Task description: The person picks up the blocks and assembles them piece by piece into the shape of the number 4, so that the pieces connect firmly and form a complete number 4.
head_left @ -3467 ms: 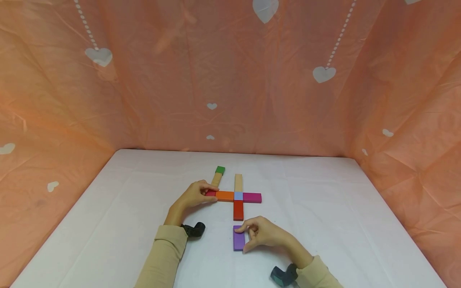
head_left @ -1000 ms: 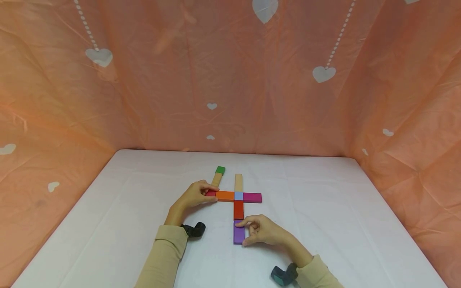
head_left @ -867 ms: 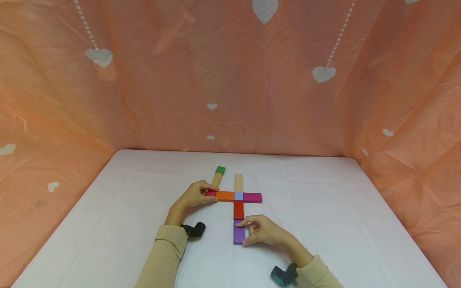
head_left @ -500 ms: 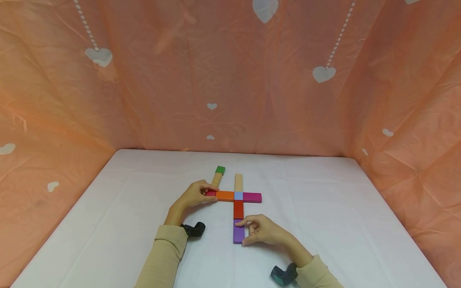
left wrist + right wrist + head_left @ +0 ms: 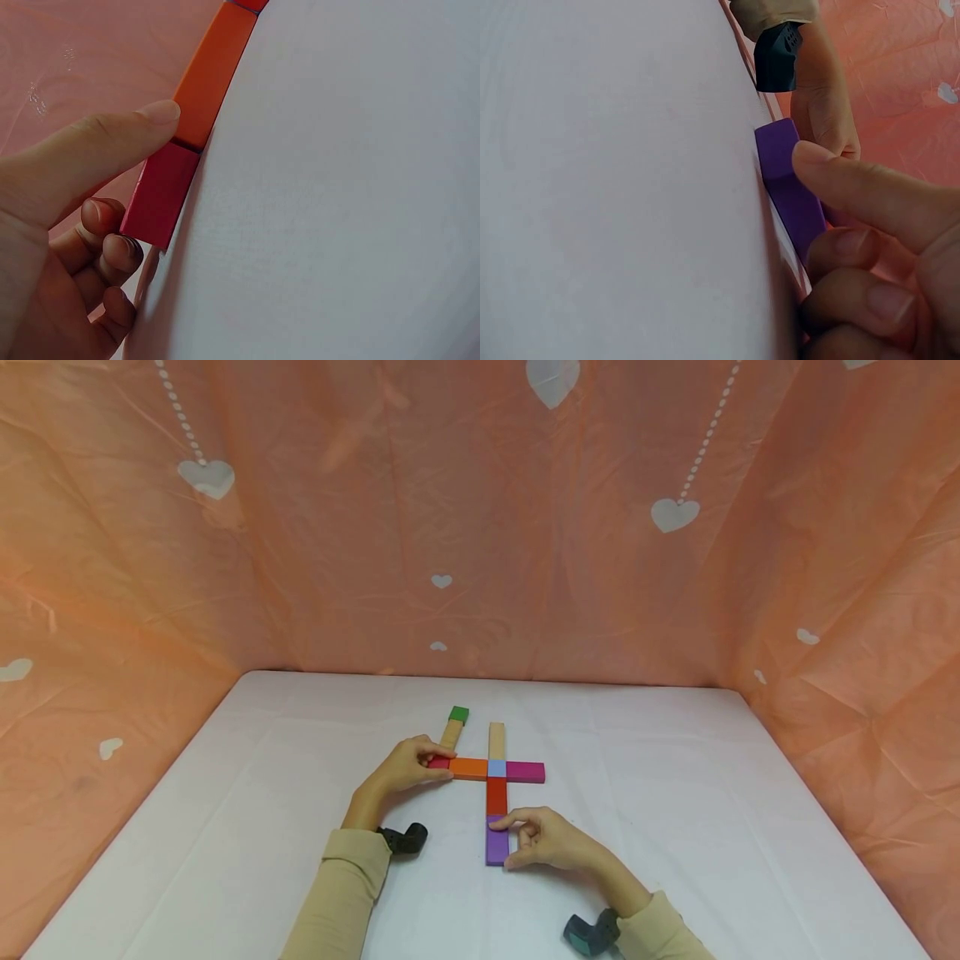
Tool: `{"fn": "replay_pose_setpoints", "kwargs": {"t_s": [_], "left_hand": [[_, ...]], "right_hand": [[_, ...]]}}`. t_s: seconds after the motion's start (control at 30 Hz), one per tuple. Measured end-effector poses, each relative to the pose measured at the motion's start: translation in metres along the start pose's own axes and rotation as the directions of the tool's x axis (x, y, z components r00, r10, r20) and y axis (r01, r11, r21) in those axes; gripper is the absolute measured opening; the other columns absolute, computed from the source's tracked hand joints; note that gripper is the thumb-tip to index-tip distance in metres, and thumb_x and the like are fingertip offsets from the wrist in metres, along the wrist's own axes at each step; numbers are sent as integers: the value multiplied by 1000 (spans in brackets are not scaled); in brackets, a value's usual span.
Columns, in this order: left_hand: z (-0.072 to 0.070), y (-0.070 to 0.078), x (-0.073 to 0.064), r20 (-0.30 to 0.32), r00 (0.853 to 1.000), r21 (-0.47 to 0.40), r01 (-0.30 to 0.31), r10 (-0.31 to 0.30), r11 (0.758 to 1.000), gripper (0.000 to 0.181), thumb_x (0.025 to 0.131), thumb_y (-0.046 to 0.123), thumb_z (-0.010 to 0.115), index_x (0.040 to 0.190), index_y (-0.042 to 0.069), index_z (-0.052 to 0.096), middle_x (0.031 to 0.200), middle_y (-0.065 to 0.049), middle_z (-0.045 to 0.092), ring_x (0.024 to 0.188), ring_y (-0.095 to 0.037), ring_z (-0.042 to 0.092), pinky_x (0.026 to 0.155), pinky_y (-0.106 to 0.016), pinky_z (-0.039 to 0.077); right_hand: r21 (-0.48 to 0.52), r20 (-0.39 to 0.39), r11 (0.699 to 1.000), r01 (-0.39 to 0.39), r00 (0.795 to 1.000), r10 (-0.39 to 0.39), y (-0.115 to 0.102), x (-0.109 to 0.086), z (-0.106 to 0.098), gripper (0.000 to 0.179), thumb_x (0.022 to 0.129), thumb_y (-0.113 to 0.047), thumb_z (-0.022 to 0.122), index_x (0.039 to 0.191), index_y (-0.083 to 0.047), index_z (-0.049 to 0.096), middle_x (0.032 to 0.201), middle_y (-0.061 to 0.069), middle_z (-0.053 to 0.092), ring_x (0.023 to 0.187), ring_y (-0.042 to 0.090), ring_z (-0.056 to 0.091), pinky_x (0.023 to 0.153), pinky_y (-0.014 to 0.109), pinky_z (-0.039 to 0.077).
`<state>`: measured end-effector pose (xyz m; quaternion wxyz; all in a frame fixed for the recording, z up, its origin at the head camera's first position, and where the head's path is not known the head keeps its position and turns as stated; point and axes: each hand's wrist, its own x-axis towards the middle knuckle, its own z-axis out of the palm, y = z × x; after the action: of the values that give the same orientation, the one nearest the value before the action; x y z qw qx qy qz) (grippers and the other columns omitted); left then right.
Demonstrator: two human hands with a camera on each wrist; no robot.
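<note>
In the head view, flat wooden blocks form a cross around a light blue square block. An orange block lies left of it, a magenta block right, a plain wood block behind and a red block in front. My left hand holds the crimson block at the orange block's left end, its thumb at the seam between them. My right hand pinches a purple block between thumb and index finger. The purple block's far end meets the red block's near end.
A second plain wood block slants back from the crimson one to a green block. White cloth covers the table, and an orange curtain with pale hearts hangs around it. Dark wrist cameras sit at both cuffs.
My right hand has slid the purple block away from me, closing the gap to the red block over the first frames, with a slight further shift since. The left hand keeps its place.
</note>
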<state>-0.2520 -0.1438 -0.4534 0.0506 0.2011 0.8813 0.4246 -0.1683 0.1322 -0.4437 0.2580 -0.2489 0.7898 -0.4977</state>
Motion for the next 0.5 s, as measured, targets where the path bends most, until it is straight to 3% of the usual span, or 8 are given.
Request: {"fn": "replay_pose_setpoints", "kwargs": {"t_s": [0.5], "left_hand": [[2,-2,1,-26,999,15,-27,28,1000,30,77,14,79,105,4,74,81,-7,54,75,-11,42,65,-18,34]], "right_hand": [[6,22,1000,22,999,-22,9,2,-3,46,84,-12,73,127,-1,61,62,-7,44,58,0,42,63,17,37]]}}
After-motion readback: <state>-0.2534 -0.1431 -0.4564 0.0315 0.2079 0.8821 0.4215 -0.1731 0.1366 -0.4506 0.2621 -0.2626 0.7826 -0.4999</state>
